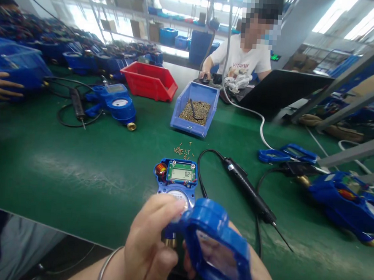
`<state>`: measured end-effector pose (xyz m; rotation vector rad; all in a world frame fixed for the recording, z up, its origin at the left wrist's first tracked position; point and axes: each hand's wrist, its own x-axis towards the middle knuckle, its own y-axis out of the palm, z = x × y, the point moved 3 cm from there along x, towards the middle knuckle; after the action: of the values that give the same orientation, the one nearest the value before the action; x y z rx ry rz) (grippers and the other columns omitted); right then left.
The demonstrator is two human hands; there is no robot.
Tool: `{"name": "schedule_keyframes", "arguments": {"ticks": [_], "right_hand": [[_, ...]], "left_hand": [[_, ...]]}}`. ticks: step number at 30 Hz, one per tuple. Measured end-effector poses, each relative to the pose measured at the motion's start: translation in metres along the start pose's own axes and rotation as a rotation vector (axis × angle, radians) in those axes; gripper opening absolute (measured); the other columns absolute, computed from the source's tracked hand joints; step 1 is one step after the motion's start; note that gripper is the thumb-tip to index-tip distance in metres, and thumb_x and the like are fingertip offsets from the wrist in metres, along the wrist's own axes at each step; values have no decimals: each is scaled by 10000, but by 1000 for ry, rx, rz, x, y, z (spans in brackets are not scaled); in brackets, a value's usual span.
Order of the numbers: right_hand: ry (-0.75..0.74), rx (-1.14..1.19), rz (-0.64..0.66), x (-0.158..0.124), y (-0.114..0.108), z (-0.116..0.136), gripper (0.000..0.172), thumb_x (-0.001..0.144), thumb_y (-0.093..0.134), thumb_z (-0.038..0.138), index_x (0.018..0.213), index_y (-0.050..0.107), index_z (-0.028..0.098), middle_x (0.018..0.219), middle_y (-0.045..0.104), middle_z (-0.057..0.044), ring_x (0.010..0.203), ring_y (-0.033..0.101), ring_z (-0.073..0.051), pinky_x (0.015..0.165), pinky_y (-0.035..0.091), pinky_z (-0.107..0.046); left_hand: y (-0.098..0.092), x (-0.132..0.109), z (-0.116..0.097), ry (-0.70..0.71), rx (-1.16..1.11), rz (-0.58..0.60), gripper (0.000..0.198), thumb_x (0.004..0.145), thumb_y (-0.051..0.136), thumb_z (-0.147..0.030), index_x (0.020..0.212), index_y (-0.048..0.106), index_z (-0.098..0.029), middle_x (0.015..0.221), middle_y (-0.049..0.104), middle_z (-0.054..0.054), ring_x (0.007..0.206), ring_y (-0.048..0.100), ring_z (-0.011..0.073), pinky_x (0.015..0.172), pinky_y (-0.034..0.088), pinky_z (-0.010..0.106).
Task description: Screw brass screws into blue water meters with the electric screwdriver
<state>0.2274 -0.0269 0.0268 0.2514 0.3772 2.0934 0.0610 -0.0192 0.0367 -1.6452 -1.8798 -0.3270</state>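
Observation:
A blue meter cover (196, 250) with a clear window is held tilted in front of me. My right hand (258, 267) grips it from behind, mostly hidden by the frame. With curled fingers, my left hand (152, 235) holds the cover's left end; its exact fingertip contact is partly hidden. Just beyond lies an opened blue water meter (180, 190), its circuit board and display exposed, its dial partly behind my left fingers. Small brass screws (183, 150) are scattered past the meter. A black electric screwdriver (250, 190) rests to the right.
A blue bin (190, 127) holds many screws and a hex key. Beside it stands a red bin (149, 82). Other meters (119, 104) and covers (273, 156) lie around. A co-worker (246, 55) sits opposite at a laptop; another person's hand (3, 86) is at far left.

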Motion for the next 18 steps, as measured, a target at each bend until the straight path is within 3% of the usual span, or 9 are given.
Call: {"name": "schedule_keyframes", "arguments": {"ticks": [3,4,6,9,13,18], "right_hand": [[-196,-36,-86,10,-20,24,520,800,430,588,1226,460,292,1092,609,-124,916,634,-277,739,547,-407],[-233,-63,-152,13,-27,30,492,817,403,576,1208,482,289,1125,594,-122,942,625,-275,745,549,-397],[-280,-142,-241,21,-39,39,506,833,359,583,1219,488,282,1168,573,-120,975,615,-276,750,556,-387],[-291,-257,-281,31,-50,42,514,865,280,568,1228,496,276,1181,576,-106,1024,598,-269,791,556,-379],[-283,-380,-258,46,-57,41,403,891,350,475,1234,481,309,1249,544,-54,1086,565,-249,885,519,-376],[-249,-648,-250,74,-52,49,458,850,494,457,1273,441,290,1194,577,-83,1053,584,-271,850,541,-376]], "left_hand": [[-13,18,36,-196,53,-129,495,812,525,-427,1256,416,-236,1266,454,98,1222,394,283,1047,306,453],[-15,25,50,-301,48,-122,555,798,553,-413,1283,366,-218,1326,394,111,1270,331,284,1072,259,457],[-13,39,75,-515,-75,-17,676,756,604,-418,1312,296,-185,1401,302,138,1310,268,293,1088,225,456],[-3,50,95,-717,-442,212,765,684,672,-430,1295,295,-164,1359,383,172,1214,420,327,1022,340,453],[1,50,97,-791,-650,346,786,636,743,-329,1264,290,-194,1191,555,138,1055,561,296,911,443,393],[0,44,96,-770,-711,392,716,651,739,-305,1232,328,-226,1228,527,113,1061,552,292,878,455,366]]}}
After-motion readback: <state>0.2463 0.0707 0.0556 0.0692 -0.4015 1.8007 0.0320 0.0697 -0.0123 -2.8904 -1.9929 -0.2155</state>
